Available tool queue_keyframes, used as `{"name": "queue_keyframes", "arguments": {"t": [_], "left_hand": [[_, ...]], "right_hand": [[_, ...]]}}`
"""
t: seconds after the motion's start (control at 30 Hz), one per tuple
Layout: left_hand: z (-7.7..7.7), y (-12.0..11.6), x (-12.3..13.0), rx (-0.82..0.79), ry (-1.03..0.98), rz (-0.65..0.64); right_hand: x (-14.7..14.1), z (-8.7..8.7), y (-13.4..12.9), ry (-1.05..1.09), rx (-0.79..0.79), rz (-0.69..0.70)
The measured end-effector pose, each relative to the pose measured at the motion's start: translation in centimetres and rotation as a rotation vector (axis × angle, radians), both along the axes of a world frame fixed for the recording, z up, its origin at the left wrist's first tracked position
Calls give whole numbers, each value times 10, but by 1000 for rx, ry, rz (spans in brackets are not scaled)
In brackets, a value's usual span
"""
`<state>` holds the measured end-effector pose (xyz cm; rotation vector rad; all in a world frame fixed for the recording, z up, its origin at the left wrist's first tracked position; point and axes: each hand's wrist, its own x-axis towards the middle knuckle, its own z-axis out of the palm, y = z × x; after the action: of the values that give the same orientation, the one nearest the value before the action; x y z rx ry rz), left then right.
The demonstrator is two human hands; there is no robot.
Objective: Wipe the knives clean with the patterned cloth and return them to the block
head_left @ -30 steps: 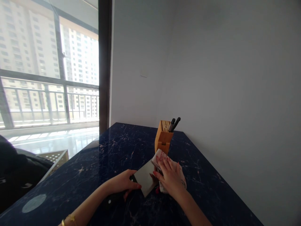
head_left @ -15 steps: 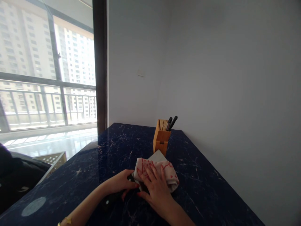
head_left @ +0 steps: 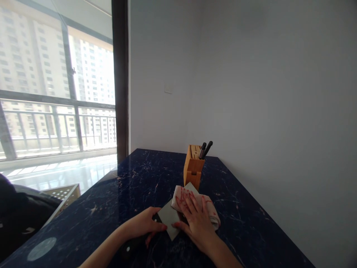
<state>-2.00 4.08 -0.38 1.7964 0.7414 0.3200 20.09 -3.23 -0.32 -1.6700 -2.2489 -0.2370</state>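
A cleaver (head_left: 168,216) with a broad, pale metal blade lies low over the dark table, its blade angled away to the right. My left hand (head_left: 145,223) is closed round its black handle (head_left: 131,246), close to the blade. On top of the blade is a folded white cloth (head_left: 212,213) with red markings. My right hand (head_left: 197,226) presses down on this cloth, fingers stretched across it and thumb near the bare blade. The palm side of both hands is hidden. Just beyond the blade's far corner stands a wooden knife block (head_left: 192,167).
Two black-handled tools (head_left: 205,149) stick up from the block. The table (head_left: 145,178) has a dark blue marbled top, with a grey wall along its right side. A crate-like perforated piece (head_left: 65,193) and a dark bundle (head_left: 25,208) are at the left, before large windows.
The cloth and my right hand have slid to the right across the blade, uncovering more metal near the handle. My left hand keeps its hold on the cleaver. The view has tilted slightly.
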Motion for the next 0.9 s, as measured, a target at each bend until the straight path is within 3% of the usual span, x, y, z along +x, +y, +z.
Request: {"name": "queue_keyframes", "arguments": {"t": [0.33,0.6,0.9], "left_hand": [[2,-2,1,-8,-3,27],[2,-1,5,35,10,28],[3,-3,2,31,44,-10]], "right_hand": [[7,13,4,-31,-25,102],[-10,27,-12,-36,-68,303],[-2,18,0,60,58,4]]}}
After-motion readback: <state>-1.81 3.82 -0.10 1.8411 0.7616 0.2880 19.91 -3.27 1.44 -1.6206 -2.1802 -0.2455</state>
